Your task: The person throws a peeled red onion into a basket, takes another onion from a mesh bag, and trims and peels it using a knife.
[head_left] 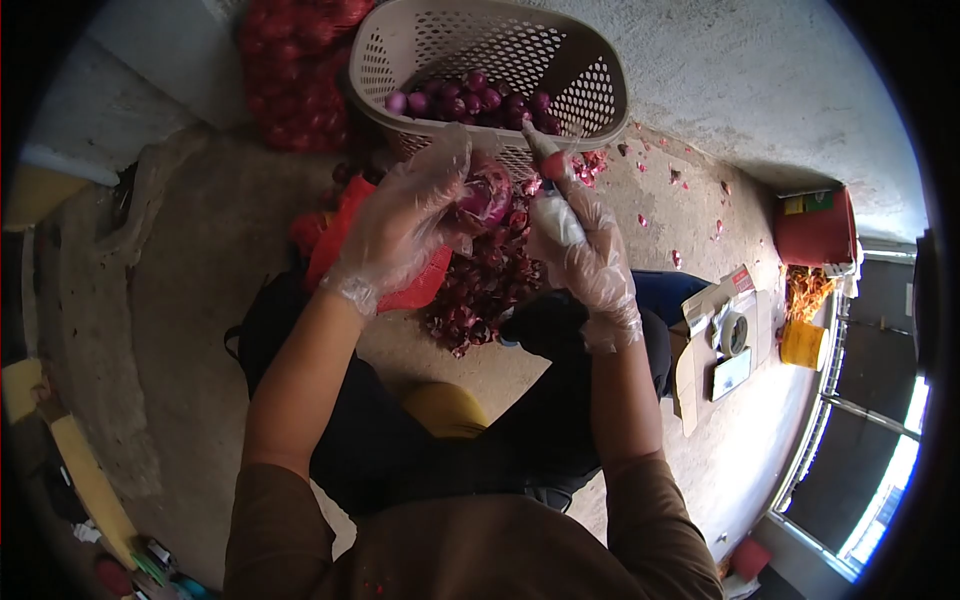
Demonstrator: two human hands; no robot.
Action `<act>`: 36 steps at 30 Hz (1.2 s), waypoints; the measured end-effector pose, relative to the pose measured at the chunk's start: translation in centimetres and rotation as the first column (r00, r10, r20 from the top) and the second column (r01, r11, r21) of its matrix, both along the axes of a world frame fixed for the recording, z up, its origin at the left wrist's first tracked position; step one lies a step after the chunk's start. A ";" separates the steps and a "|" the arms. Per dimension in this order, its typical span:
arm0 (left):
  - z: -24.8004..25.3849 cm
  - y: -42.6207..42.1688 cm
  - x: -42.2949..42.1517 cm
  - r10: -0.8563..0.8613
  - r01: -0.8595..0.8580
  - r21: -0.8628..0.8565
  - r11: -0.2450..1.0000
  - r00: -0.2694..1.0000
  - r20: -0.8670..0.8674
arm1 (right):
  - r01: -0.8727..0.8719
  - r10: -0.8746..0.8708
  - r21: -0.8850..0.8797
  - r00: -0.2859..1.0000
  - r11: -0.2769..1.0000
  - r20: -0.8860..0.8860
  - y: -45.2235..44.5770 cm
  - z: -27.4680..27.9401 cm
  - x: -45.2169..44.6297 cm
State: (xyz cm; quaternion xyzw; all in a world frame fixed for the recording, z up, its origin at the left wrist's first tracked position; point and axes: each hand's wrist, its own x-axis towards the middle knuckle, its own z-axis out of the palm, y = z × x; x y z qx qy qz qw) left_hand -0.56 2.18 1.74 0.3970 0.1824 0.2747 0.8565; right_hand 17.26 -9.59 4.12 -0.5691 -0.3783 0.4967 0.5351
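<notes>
My left hand (398, 228), in a clear plastic glove, is closed around a red onion (486, 196) with skin still partly on it. To its right my right hand (588, 240), gloved the same way, grips what looks like a small knife (541, 146), its narrow tip pointing up and away. Something white shows in that palm; glare and the glove blur its shape. Below both hands, a heap of dark red onion skins (480, 290) lies on the floor. A red mesh bag (425, 280) lies partly behind my left wrist.
A beige perforated basket (610, 75) at the back holds several peeled onions (470, 100). Left of it stands a full red mesh sack (295, 75). Flattened cardboard (685, 375) with a tape roll (733, 333) and a phone (731, 374) lies at right. A red bucket (815, 232) stands by the wall.
</notes>
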 end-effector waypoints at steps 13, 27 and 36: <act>0.4 -0.1 0.1 0.051 -0.050 0.043 0.998 0.998 -0.021 | -0.266 0.190 0.033 0.765 0.963 0.616 0.5 0.6 -0.2; -1.5 0.5 0.7 0.100 -0.103 0.169 0.980 0.995 0.021 | -0.148 0.177 -0.118 0.941 0.982 0.288 -0.4 0.5 0.6; -1.5 1.3 0.0 0.115 -0.050 0.400 0.915 0.984 -0.139 | -0.282 0.268 -0.091 0.689 0.955 0.673 0.1 0.8 0.6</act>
